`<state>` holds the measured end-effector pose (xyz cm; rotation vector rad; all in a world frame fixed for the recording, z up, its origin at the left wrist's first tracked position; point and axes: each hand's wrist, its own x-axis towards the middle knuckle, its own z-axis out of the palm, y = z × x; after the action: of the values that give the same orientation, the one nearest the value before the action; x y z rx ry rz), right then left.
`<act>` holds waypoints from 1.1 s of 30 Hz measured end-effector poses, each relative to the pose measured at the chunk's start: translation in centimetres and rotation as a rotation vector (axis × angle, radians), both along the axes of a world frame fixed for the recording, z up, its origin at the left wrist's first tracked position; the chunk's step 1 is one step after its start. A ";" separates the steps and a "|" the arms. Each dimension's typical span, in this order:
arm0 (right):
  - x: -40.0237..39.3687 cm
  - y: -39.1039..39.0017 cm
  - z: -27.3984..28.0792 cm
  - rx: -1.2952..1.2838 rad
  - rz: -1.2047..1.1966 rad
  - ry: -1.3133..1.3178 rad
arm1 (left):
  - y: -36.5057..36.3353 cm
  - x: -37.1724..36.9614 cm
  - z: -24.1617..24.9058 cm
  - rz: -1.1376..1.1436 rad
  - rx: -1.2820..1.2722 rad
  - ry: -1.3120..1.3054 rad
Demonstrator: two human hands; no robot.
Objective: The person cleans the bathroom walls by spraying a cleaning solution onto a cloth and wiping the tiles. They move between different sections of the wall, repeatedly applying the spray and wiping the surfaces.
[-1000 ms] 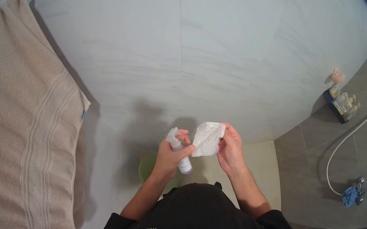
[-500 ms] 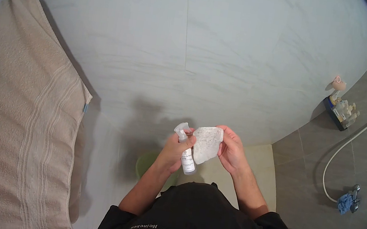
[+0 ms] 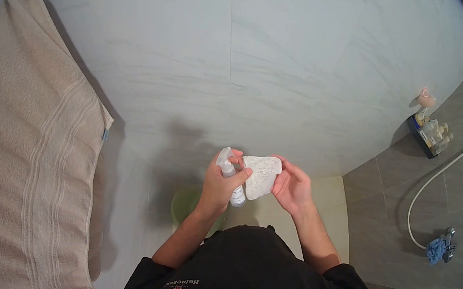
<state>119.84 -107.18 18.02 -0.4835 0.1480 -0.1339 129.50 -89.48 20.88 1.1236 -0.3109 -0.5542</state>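
In the head view, my left hand (image 3: pixel 217 187) is wrapped round a small white spray bottle (image 3: pixel 237 197) with a printed label, held at a tilt. Its thumb also presses on the left edge of a folded white cloth (image 3: pixel 261 175), which has a wrinkled, textured surface. My right hand (image 3: pixel 294 192) grips the cloth's right edge between thumb and fingers; some of those fingers are hidden behind it. Both hands are in front of my dark shirt, with the cloth spread between them.
A beige towel (image 3: pixel 24 145) hangs along the left. Partly behind my left forearm is a green container (image 3: pixel 183 204). At right, a corner shelf (image 3: pixel 419 135) carries several bottles. A shower hose (image 3: pixel 413 208) runs down to a tap (image 3: pixel 449 246) with a blue cloth (image 3: pixel 435 250).
The bottle and cloth have moved slightly up in the view. My left hand has turned, so less of the bottle's label shows. My right-hand fingers have shifted a little on the cloth.
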 end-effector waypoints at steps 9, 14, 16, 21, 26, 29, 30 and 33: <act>0.0 1.3 0.7 -0.261 0.087 0.055 | -0.1 0.1 -1.8 0.154 0.155 -0.274; 0.4 -0.1 0.9 -0.351 -0.095 0.096 | 0.4 1.0 -3.0 0.295 0.299 -0.387; 0.4 -0.7 1.2 -0.326 -0.166 0.107 | 0.6 1.4 -3.8 0.290 0.242 -0.403; 0.9 -3.2 1.3 -0.258 -0.344 0.099 | 1.0 1.2 -5.3 0.165 0.122 -0.219; 2.5 -9.6 1.6 -0.412 -0.713 0.022 | 1.9 0.6 -6.5 0.129 0.109 -0.129; 4.9 -12.6 5.7 -0.591 -1.055 -0.039 | 2.4 0.1 -6.5 0.151 0.142 -0.067; 5.9 -13.1 6.8 -0.592 -1.052 -0.046 | 2.4 0.1 -6.5 0.154 0.132 -0.044; 9.6 -13.9 9.2 -1.425 -1.246 -0.107 | 2.3 0.1 -6.6 0.158 0.124 -0.022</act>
<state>129.43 -121.09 27.26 -1.7497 0.2185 -1.5530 129.59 -87.14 14.26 1.2626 -0.2060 -0.4258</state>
